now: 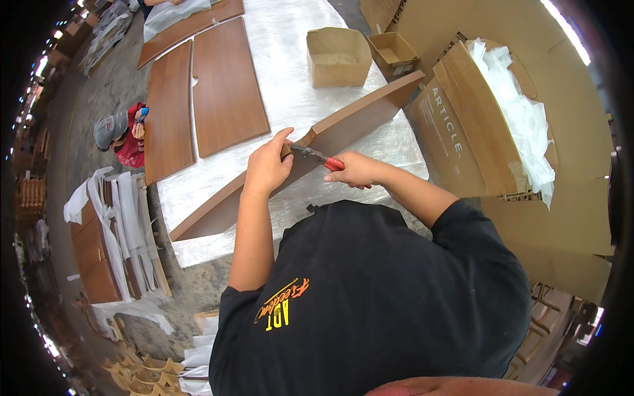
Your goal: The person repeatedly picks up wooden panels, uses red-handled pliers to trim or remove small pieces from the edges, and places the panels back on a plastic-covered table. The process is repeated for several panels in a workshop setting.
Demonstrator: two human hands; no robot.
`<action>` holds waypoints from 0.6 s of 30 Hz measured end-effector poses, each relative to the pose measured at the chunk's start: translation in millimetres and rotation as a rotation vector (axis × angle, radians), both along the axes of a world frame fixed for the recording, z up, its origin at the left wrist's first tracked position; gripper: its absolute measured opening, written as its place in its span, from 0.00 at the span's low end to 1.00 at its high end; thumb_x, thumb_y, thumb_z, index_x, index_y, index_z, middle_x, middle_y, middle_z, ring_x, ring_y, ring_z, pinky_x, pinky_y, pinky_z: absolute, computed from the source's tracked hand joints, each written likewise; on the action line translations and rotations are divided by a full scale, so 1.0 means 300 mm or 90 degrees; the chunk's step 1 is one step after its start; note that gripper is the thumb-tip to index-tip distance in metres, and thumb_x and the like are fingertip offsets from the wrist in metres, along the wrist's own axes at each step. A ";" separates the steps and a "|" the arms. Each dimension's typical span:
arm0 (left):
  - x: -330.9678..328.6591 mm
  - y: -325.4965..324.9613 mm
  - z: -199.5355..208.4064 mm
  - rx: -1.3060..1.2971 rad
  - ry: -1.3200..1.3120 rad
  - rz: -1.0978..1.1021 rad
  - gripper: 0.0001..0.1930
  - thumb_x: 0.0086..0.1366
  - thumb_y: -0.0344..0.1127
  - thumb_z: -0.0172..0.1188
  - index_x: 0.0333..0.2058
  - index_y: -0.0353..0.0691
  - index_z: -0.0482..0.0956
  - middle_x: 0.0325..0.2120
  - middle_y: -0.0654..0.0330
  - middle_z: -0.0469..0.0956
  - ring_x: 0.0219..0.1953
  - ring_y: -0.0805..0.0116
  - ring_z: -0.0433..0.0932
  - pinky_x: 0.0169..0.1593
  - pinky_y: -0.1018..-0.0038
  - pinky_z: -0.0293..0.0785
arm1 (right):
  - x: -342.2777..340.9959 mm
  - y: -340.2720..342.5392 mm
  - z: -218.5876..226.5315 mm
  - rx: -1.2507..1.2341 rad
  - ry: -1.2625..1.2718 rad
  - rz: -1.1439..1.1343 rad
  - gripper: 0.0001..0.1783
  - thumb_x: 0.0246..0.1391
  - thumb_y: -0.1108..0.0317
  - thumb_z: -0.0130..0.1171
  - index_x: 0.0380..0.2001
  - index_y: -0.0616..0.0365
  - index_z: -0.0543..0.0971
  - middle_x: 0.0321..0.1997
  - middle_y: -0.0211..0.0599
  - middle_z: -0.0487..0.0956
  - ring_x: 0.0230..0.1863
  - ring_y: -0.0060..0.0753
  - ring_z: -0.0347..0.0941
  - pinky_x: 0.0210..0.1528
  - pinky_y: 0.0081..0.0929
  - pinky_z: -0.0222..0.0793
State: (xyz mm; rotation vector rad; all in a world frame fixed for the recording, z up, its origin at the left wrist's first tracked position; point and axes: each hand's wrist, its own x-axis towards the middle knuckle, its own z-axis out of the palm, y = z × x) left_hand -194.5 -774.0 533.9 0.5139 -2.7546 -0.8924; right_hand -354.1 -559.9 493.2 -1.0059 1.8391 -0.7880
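A brown wooden panel (pixel 363 125) stands on its long edge, slanting across the wrapped table in front of me. My left hand (pixel 267 166) grips its upper edge beside a small notch, index finger and thumb on either side of the cutout. In my right hand (pixel 356 170) is a pair of pliers (pixel 318 156) with red handles. Their dark jaws reach to the notch, close by my left fingertips. Whether the jaws are closed on anything there is too small to tell.
Flat wooden panels (pixel 228 86) lie on the table (pixel 281 72) farther off. An open carton (pixel 338 59) sits at the far edge. A large carton (pixel 456 132) with white wrapping stands right. A person in a grey cap (pixel 112 131) works at the left side.
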 end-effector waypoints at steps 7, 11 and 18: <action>0.002 0.031 0.005 0.011 0.038 0.010 0.31 0.60 0.28 0.66 0.64 0.49 0.76 0.47 0.56 0.88 0.49 0.49 0.86 0.54 0.56 0.80 | -0.048 0.011 0.068 0.154 -0.346 0.027 0.20 0.67 0.56 0.69 0.32 0.50 0.68 0.21 0.25 0.67 0.17 0.21 0.63 0.18 0.26 0.61; 0.001 0.041 -0.002 0.022 0.041 0.029 0.32 0.60 0.28 0.66 0.64 0.50 0.76 0.47 0.57 0.89 0.48 0.50 0.86 0.54 0.57 0.81 | -0.059 0.007 0.048 0.181 -0.395 0.033 0.21 0.69 0.57 0.68 0.31 0.50 0.66 0.22 0.26 0.65 0.17 0.22 0.61 0.19 0.28 0.59; -0.012 0.034 0.003 0.028 0.021 0.063 0.31 0.59 0.28 0.66 0.63 0.51 0.78 0.46 0.60 0.89 0.46 0.52 0.86 0.53 0.59 0.81 | -0.098 -0.007 0.017 0.212 -0.544 0.039 0.22 0.69 0.55 0.68 0.29 0.49 0.66 0.22 0.26 0.64 0.19 0.22 0.59 0.21 0.27 0.59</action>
